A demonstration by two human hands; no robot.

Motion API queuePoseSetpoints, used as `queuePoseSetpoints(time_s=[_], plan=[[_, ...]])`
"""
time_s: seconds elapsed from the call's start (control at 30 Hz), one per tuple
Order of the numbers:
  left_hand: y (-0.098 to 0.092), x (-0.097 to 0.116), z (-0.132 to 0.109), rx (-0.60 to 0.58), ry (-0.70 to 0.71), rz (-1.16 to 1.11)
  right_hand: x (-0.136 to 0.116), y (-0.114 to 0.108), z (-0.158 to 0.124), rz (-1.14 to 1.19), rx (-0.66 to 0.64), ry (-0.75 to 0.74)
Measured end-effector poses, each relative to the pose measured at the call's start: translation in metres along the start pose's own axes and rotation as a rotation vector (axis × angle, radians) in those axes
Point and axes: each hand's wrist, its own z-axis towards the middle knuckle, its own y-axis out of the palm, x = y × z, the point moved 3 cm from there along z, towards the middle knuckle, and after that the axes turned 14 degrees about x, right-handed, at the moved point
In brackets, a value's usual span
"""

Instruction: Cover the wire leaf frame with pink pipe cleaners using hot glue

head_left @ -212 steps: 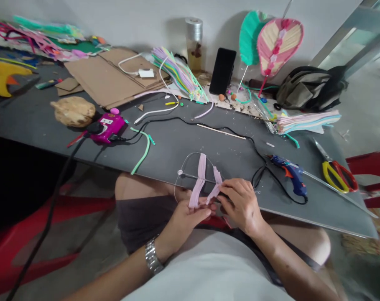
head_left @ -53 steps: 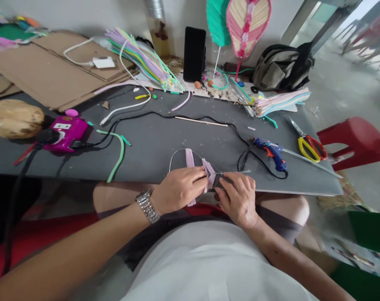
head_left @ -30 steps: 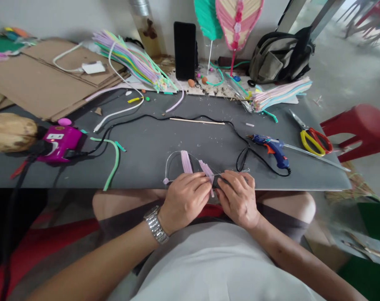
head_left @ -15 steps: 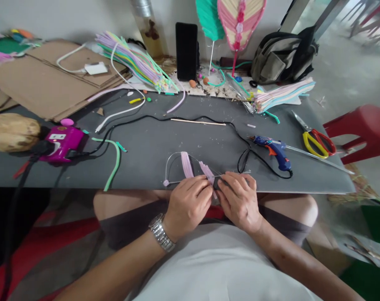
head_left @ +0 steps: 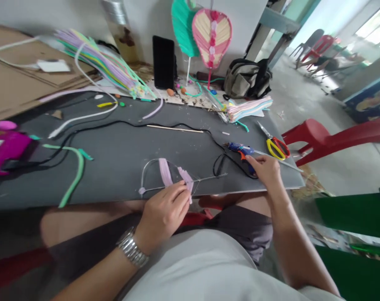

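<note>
My left hand (head_left: 166, 208) is closed on a wire frame (head_left: 142, 173) at the table's front edge, its fingertips pressing on a lilac strip (head_left: 185, 175). A second lilac strip (head_left: 165, 170) crosses the frame further left, and a straight stem runs out to the right of my fingers. To the right, my right hand (head_left: 267, 170) has its thumb and fingers around the handle of a blue glue gun (head_left: 240, 148) with an orange trigger. The gun lies on its side, and a clear glue stick (head_left: 285, 162) sticks out behind it.
Scissors (head_left: 275, 146) lie just beyond the gun. A black cord (head_left: 123, 122) crosses the table to a magenta power block (head_left: 11, 148). Behind are pipe-cleaner bundles (head_left: 98, 62), a phone (head_left: 163, 62), two leaf-shaped fans (head_left: 211, 37) and a bag (head_left: 248, 79). A thin stick (head_left: 174, 128) lies mid-table.
My right hand has left the wire frame and moved right onto the glue gun's handle. My left hand has stayed on the frame. The view has turned to the right.
</note>
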Motion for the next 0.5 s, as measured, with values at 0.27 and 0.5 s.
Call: queuePoseSetpoints(time_s=[0.27, 0.5], plan=[[0.000, 0.000, 0.001, -0.004, -0.067, -0.026, -0.010, -0.003, 0.002, 0.747, -0.432, 0.426], [-0.001, -0.001, -0.003, 0.001, -0.090, -0.046, -0.029, -0.027, -0.059, 0.915, -0.584, 0.251]])
